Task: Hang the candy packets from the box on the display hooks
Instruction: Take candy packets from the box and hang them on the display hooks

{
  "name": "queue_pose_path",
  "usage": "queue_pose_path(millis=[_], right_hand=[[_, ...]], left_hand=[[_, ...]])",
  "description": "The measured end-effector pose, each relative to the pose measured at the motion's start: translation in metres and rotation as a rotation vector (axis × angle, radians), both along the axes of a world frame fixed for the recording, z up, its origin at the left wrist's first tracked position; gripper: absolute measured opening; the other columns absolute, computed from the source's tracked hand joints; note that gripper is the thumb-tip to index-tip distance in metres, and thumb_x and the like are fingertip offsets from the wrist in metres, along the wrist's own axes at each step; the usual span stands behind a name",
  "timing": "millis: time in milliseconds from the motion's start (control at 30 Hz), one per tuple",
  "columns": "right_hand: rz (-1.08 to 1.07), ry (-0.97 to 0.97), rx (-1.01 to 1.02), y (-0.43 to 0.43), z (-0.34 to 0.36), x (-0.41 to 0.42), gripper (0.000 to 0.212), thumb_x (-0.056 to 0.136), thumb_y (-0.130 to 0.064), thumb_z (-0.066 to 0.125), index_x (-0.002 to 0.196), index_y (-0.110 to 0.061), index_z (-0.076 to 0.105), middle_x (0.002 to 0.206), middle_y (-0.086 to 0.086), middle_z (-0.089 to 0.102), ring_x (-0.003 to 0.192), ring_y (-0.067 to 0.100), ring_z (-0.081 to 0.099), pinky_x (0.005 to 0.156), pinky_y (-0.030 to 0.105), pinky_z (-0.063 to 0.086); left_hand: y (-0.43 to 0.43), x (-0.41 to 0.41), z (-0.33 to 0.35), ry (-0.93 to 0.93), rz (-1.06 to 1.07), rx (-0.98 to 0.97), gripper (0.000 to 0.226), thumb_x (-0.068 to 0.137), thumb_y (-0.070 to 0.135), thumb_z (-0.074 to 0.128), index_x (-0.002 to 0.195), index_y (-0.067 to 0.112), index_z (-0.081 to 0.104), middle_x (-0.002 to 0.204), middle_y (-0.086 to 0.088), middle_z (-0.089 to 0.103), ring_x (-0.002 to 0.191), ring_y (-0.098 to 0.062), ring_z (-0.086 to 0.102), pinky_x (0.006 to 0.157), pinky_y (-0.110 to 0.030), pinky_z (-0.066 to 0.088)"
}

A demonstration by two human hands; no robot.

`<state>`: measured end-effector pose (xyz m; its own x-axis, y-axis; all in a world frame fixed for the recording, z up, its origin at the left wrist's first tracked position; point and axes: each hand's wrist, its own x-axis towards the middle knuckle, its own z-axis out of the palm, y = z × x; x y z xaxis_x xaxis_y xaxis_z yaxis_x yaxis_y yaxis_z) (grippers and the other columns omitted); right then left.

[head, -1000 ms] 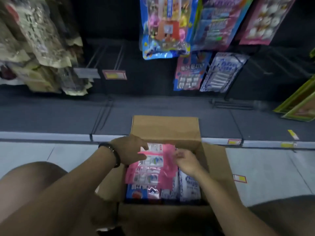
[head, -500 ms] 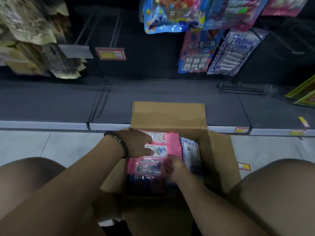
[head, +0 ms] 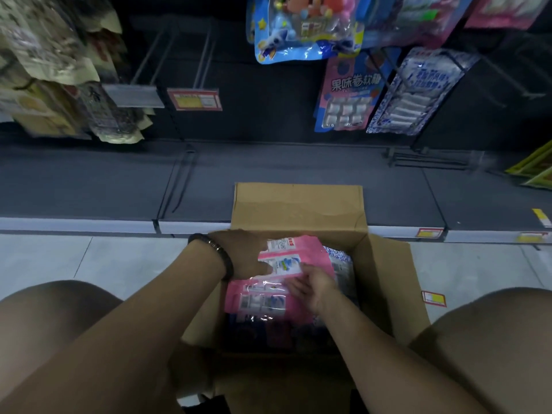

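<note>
— Up comes the right hand (head: 313, 286) from deeper in the box (head: 388, 279), onto the pink candy packets (head: 257, 303)!
— And the left hand (head: 245, 255) grips the top packet (head: 292, 249) by its left edge, thumb across the front.
— Right fingers lie on the plastic; pinching or just touching, I can't tell.
— Packets all sit inside the box, on the floor (head: 89, 264) at the shelf's (head: 89, 186) front edge.

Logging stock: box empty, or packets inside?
Not empty: pink packets and a blue-white packet lie inside the cardboard box, flaps open.
</note>
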<state>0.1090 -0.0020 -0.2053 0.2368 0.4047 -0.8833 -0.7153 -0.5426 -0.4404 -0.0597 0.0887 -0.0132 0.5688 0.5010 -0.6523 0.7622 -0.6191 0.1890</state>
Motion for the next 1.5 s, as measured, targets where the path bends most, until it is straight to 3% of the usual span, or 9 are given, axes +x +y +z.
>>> queue_pose_path(millis=[100, 267, 367, 500, 733, 900, 1067, 1267, 1500], right_hand=[[0.044, -0.226, 0.050, -0.015, 0.033, 0.007, 0.012, 0.093, -0.004, 0.069, 0.105, -0.001, 0.071, 0.074, 0.013, 0.075, 0.060, 0.026, 0.072, 0.050, 0.036, 0.064], [0.261, -0.367, 0.308, -0.021, 0.121, 0.035, 0.008, 0.098, -0.010, 0.069, 0.100, -0.004, 0.074, 0.087, 0.014, 0.077, 0.070, 0.027, 0.074, 0.085, 0.056, 0.061], [0.355, -0.318, 0.497, -0.020, 0.182, 0.059, 0.017, 0.106, -0.014, 0.061, 0.099, -0.007, 0.075, 0.094, 0.015, 0.078, 0.081, 0.030, 0.076, 0.080, 0.050, 0.063], [0.402, -0.419, 0.586, -0.020, 0.240, 0.091, 0.018, 0.109, -0.018, 0.058, 0.108, -0.005, 0.070, 0.096, 0.018, 0.079, 0.077, 0.028, 0.078, 0.065, 0.043, 0.065], [0.353, -0.524, 0.670, -0.025, 0.259, 0.107, 0.015, 0.109, -0.019, 0.058, 0.116, -0.010, 0.068, 0.108, 0.016, 0.077, 0.082, 0.029, 0.077, 0.065, 0.042, 0.062], [0.293, -0.610, 0.738, -0.014, 0.261, 0.085, 0.016, 0.098, -0.018, 0.072, 0.110, -0.007, 0.071, 0.105, 0.024, 0.078, 0.097, 0.050, 0.075, 0.078, 0.057, 0.064], [0.578, -0.815, 0.796, -0.015, 0.255, 0.065, 0.020, 0.098, -0.021, 0.072, 0.115, -0.027, 0.080, 0.099, -0.007, 0.081, 0.091, 0.011, 0.076, 0.081, 0.028, 0.060], [0.636, -1.333, 0.665, -0.020, 0.258, 0.096, 0.054, 0.095, -0.039, 0.075, 0.143, -0.045, 0.053, 0.137, -0.019, 0.051, 0.126, -0.005, 0.052, 0.112, 0.027, 0.044], [0.567, -1.043, 0.922, -0.033, 0.275, 0.116, 0.090, 0.093, -0.013, 0.081, 0.159, -0.055, 0.035, 0.158, -0.040, 0.038, 0.146, -0.016, 0.036, 0.116, 0.016, 0.041]], left_hand=[[0.003, -0.002, 0.006, -0.004, 0.054, 0.089, 0.054, 0.103, 0.051, 0.055, 0.152, 0.029, 0.050, 0.145, -0.008, 0.061, 0.128, -0.029, 0.060, 0.104, -0.037, 0.051], [0.006, -0.004, 0.015, -0.146, 0.243, 0.151, 0.035, 0.095, 0.059, 0.056, 0.108, 0.026, 0.051, 0.130, -0.010, 0.067, 0.114, -0.033, 0.065, 0.095, -0.040, 0.053], [-0.003, 0.007, 0.036, -0.317, 0.328, 0.054, 0.039, 0.105, 0.052, 0.050, 0.129, 0.022, 0.058, 0.139, -0.003, 0.062, 0.123, -0.028, 0.061, 0.102, -0.031, 0.048], [-0.014, 0.025, 0.044, -0.700, 0.579, -0.090, 0.026, 0.103, 0.045, 0.061, 0.095, 0.024, 0.073, 0.102, 0.012, 0.079, 0.091, -0.007, 0.074, 0.092, -0.037, 0.060], [-0.037, 0.046, 0.044, -0.902, 0.483, 0.218, 0.067, 0.083, 0.057, 0.074, 0.140, 0.045, 0.041, 0.137, 0.017, 0.045, 0.130, -0.017, 0.052, 0.111, -0.044, 0.048], [-0.063, 0.067, 0.063, -1.053, 0.474, -0.070, 0.076, 0.084, 0.035, 0.087, 0.145, 0.033, 0.042, 0.133, 0.029, 0.051, 0.120, 0.026, 0.048, 0.096, 0.000, 0.040], [-0.042, 0.075, 0.058, -1.179, 0.562, -0.084, 0.032, 0.098, 0.014, 0.073, 0.127, 0.026, 0.064, 0.113, 0.006, 0.078, 0.104, -0.021, 0.076, 0.083, -0.026, 0.060], [-0.025, 0.072, 0.067, -1.373, 0.865, -0.376, 0.034, 0.098, 0.004, 0.068, 0.130, 0.016, 0.066, 0.120, -0.012, 0.078, 0.111, -0.036, 0.075, 0.096, -0.061, 0.058], [-0.027, 0.100, 0.094, -1.514, 0.918, -0.575, 0.027, 0.107, 0.018, 0.056, 0.133, 0.015, 0.063, 0.128, -0.021, 0.073, 0.114, -0.046, 0.072, 0.100, -0.071, 0.051]])
